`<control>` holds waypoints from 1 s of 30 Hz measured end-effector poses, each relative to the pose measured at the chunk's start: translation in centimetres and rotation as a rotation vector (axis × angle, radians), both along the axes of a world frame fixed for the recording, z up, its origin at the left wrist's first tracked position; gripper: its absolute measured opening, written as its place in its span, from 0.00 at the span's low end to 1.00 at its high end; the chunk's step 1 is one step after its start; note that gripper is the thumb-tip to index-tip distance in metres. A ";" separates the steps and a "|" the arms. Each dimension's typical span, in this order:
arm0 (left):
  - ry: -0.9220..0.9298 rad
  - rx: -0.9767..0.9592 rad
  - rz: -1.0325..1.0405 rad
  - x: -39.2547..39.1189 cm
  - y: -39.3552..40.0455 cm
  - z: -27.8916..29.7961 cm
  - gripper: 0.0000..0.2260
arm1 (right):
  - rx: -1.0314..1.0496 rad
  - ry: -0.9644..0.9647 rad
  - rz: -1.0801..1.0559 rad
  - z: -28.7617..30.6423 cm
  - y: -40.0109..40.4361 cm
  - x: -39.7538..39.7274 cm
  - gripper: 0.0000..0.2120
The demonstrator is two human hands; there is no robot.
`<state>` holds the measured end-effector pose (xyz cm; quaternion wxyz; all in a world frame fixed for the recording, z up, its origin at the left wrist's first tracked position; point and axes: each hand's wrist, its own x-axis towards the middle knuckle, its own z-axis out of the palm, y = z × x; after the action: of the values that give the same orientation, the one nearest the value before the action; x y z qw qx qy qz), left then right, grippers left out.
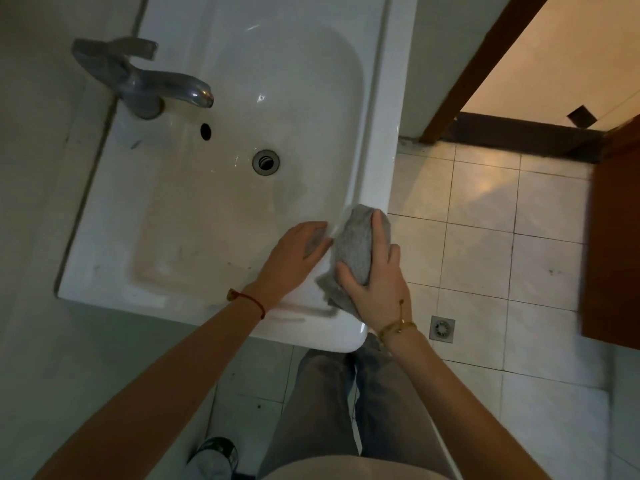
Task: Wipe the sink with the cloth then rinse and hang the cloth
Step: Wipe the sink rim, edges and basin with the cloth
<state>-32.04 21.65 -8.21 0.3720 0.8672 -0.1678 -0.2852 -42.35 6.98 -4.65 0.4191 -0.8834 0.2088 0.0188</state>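
A white ceramic sink fills the upper left, with a metal tap on its left side and a round drain in the basin. A grey cloth is bunched on the sink's front right rim. My right hand is shut on the cloth from the right side, fingers wrapped over it. My left hand lies flat on the rim just left of the cloth, its fingertips touching the cloth's edge.
A tiled floor with a small square floor drain lies to the right. A brown door frame and a wooden door stand at the right. A dark round container sits on the floor below the sink.
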 end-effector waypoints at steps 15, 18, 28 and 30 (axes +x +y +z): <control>-0.313 0.128 -0.387 1.0 7.7 2.8 0.24 | -0.046 -0.023 -0.135 0.1 -0.9 3.6 0.35; -0.378 0.152 -0.468 1.2 11.8 3.7 0.25 | -0.056 0.051 -0.275 0.4 2.1 0.1 0.37; -0.651 0.062 -0.619 2.0 21.3 3.2 0.20 | -0.586 0.169 -0.500 0.0 14.6 -6.5 0.28; -0.656 0.048 -0.598 2.1 21.9 3.0 0.20 | -0.680 0.183 -0.413 -0.6 16.4 -7.0 0.26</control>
<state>-29.95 43.58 -5.17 0.1799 0.8335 -0.5139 -0.0938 -49.36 23.41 -5.25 0.0777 -0.9058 0.4126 -0.0574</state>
